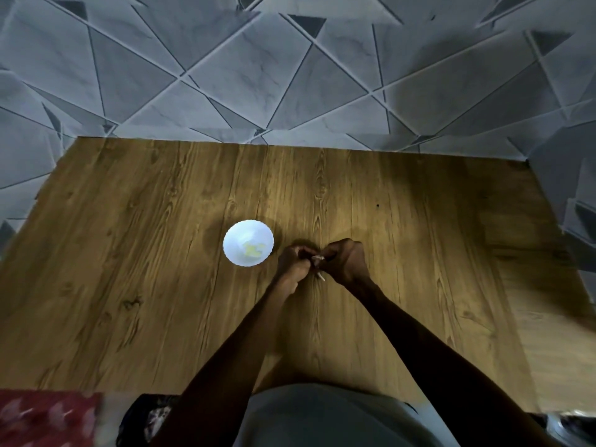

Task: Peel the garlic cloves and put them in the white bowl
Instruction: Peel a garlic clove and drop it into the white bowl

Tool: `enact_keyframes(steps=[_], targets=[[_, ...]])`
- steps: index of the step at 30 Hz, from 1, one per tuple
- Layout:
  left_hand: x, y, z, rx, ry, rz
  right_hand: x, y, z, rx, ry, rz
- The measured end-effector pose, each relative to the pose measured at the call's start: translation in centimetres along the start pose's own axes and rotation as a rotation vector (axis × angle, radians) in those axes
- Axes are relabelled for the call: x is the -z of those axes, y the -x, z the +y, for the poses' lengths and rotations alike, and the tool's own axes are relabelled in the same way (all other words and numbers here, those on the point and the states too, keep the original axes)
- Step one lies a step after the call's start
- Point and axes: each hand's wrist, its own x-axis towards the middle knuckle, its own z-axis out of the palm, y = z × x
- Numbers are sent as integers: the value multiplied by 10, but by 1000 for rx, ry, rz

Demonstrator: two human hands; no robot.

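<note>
**A:** Where is the garlic clove at this moment?

**B:** The garlic clove (317, 259) is between the two hands, over the wooden table (161, 221) and just to the right of the white bowl (237, 237). It is small and pale, and the fingers cover most of it.

**A:** How do the hands hold it?

**B:** The left hand (292, 262) has its fingers curled and pinches the clove from the left side. The right hand (345, 261) is also curled tightly and pinches it from the right side. The two hands nearly touch each other at the clove. I cannot tell if the hands rest on the table or are a little above it.

**A:** Is there something under the hands?

**B:** A thin pale strip (321, 277) shows just below the clove. It may be skin or stem; it is too small to say.

**A:** And the bowl?

**B:** It stands upright on the table, near the left hand but apart from it. Some yellowish peeled cloves (254, 250) lie inside, at the side near the hands.

**A:** What else is there?

**B:** A grey patterned wall (290, 75) is behind the table, and a red cloth (42, 417) is at the lower left corner.
</note>
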Motion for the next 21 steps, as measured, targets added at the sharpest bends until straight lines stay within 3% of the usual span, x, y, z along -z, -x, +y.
enact_keyframes(steps=[5, 12, 21], targets=[[-4, 2, 2, 14, 19, 41, -4, -4, -5, -95, 9, 20], [-12, 4, -5, 83, 287, 77, -6, 6, -5, -283, -228, 262], [-4, 0, -13, 117, 319, 56, -8, 11, -11, -306, -295, 220]])
